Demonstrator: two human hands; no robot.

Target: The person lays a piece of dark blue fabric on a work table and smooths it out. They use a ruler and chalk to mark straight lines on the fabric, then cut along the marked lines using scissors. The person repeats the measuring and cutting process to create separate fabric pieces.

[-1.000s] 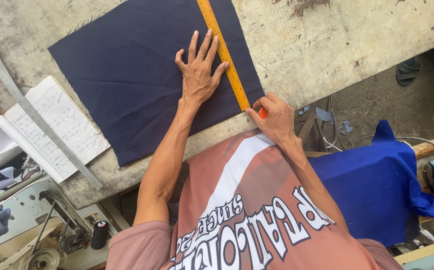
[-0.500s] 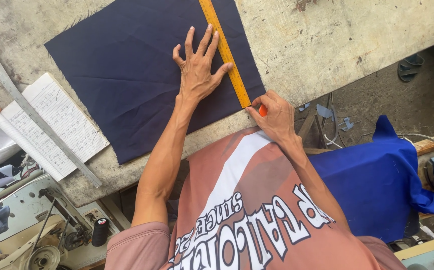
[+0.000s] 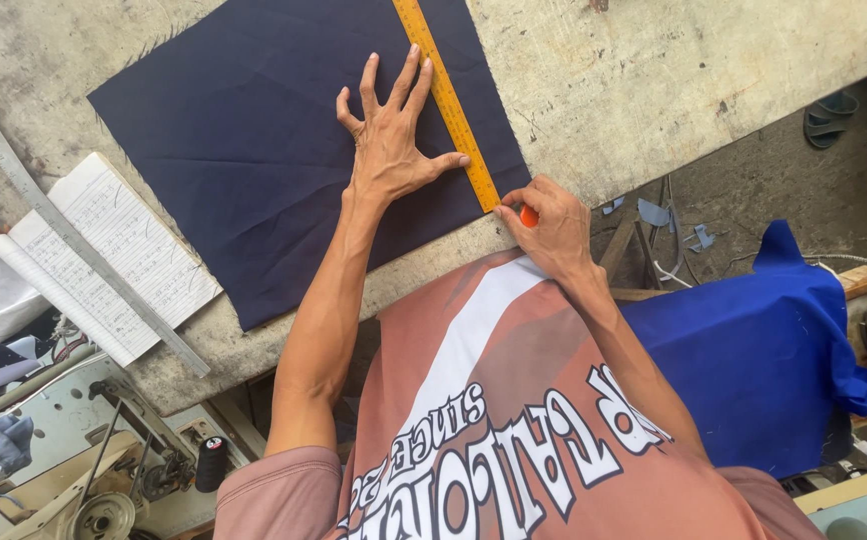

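On navy cloth (image 3: 254, 170): left hand (image 3: 389, 150) splayed flat | right hand (image 3: 549, 225) pinching orange marker (image 3: 529, 215), perhaps chalk | notebook (image 3: 114, 260) beside.

An open lined notebook (image 3: 104, 255) lies at the worktable's (image 3: 654, 70) left edge under a long grey ruler (image 3: 74, 240). Bright blue cloth (image 3: 754, 350) sits right; a sewing machine (image 3: 104, 480) lower-left.

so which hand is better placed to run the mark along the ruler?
Probably right: the right hand pinches an orange marker at the yellow ruler end, while the left hand lies spread on the navy cloth.
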